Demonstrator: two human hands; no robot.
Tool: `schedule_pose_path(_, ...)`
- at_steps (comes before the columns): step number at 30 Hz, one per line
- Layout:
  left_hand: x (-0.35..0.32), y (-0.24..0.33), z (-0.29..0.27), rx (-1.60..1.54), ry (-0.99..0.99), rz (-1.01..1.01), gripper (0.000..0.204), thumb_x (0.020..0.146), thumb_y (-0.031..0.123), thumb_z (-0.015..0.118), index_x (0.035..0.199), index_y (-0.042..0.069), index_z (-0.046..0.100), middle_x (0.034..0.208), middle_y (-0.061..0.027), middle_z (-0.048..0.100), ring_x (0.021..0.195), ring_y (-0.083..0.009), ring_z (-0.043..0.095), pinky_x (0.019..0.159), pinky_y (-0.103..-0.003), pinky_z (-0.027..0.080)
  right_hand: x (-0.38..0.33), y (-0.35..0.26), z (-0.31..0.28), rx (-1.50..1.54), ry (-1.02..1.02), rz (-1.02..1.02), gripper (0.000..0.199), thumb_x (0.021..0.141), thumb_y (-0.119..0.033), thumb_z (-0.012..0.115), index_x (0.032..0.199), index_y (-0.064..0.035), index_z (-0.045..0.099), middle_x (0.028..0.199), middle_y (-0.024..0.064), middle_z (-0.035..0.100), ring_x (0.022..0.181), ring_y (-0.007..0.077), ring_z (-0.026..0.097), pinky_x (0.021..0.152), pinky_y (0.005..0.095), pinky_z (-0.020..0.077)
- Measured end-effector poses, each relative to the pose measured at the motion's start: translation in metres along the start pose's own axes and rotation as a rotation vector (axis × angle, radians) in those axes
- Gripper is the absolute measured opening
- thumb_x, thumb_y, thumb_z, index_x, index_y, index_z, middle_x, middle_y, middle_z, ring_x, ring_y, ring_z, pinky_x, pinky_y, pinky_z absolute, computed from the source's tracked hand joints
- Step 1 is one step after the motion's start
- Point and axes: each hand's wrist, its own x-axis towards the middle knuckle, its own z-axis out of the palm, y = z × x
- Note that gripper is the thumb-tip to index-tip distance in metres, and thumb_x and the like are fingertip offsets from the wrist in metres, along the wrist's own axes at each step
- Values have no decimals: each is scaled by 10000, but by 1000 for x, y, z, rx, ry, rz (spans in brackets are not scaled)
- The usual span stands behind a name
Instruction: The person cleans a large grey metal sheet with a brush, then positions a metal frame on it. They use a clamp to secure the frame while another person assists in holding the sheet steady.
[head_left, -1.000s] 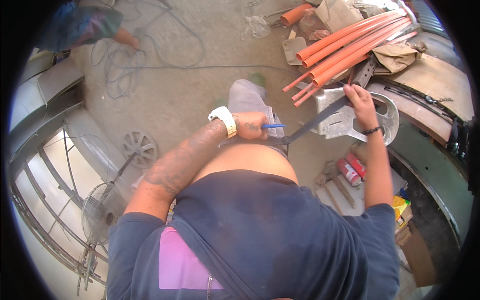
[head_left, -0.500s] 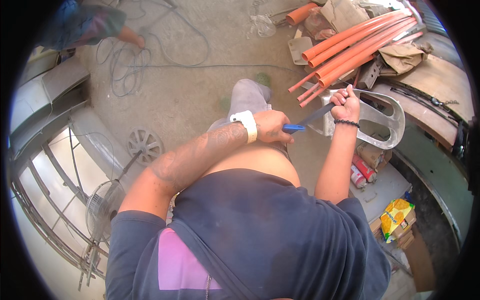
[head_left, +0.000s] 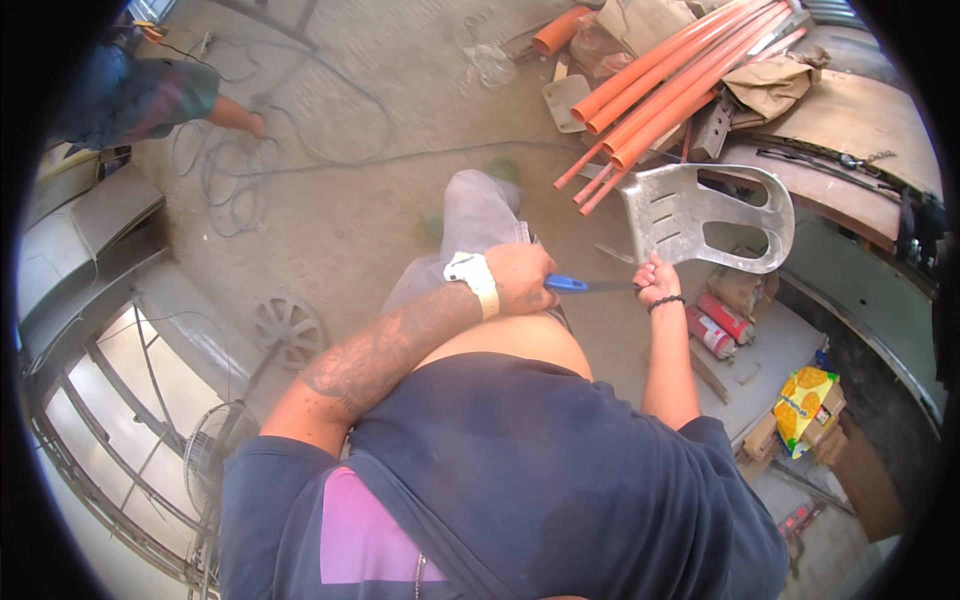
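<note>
The left hand [head_left: 522, 278], which is wearing a white watch [head_left: 472, 283], is staying in front of the bare belly [head_left: 510, 343]. Its fingers are curling inward, and they are gripping a slim blue piece [head_left: 566, 284]. This blue piece is sticking out past the bent fingers on the side facing the right hand [head_left: 657, 280]; the portion inside the fist is being hidden, so one cannot tell how each finger is pressing.

A dark strip [head_left: 612, 288] is running almost level across the gap between both hands. One end is reaching the tip of the blue piece, but whether they are joining or only overlapping cannot be told. The other end is entering the right hand, whose fingers are folding together into a fist around it. A black beaded bracelet [head_left: 666, 301] is circling the right wrist.

Just beyond the right fist, a grey plastic chair [head_left: 652, 225] is lying on the floor [head_left: 350, 220], near the orange pipes [head_left: 675, 85]. Red and white cylinders [head_left: 712, 333] are resting to the right of this fist. At upper left, another person's leg [head_left: 235, 115] is showing, well apart from the hands.
</note>
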Motion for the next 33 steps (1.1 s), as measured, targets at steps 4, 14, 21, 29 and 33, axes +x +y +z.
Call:
schedule_pose_path(4, -4, -3, 1, 67, -44, 40, 303, 803, 342, 688, 888, 55, 735, 958, -151, 630, 900, -351, 635, 780, -466, 501, -2, 0, -17, -47, 27, -1, 282, 1051, -313, 497, 854, -127, 422, 613, -34, 401, 437, 73, 313, 394, 250, 250)
schedule_pose_path(14, -17, -7, 12, 35, 16, 40, 292, 755, 312, 703, 861, 44, 745, 814, -191, 696, 836, -371, 676, 744, -467, 522, -9, -18, -62, -130, 72, 52, 312, 1045, -355, 501, 829, -139, 436, 594, -41, 397, 435, 72, 326, 397, 242, 272)
schedule_pose_path(21, -15, 9, -3, 51, -104, 44, 357, 783, 347, 730, 925, 19, 734, 847, -204, 703, 829, -388, 666, 740, -462, 505, -31, -9, -59, -291, 10, -93, 361, 999, -376, 592, 774, -128, 456, 616, -35, 435, 454, 85, 375, 411, 240, 317)
schedule_pose_path(29, -112, -17, -120, -299, 278, -110, 484, 863, 320, 753, 1210, -3, 657, 1084, -132, 704, 978, -186, 655, 855, -344, 523, -14, 6, -43, -587, 140, -331, 270, 915, -277, 683, 996, -55, 551, 733, 74, 555, 608, 257, 561, 560, 410, 492)
schedule_pose_path(33, -217, -24, -104, -531, 358, 1, 409, 855, 270, 774, 1159, 12, 681, 1063, -80, 712, 912, -142, 632, 781, -315, 494, -29, -13, -46, -1651, 425, -1143, 512, 828, -332, 749, 1188, -9, 579, 1033, 153, 644, 980, 247, 637, 848, 344, 516)
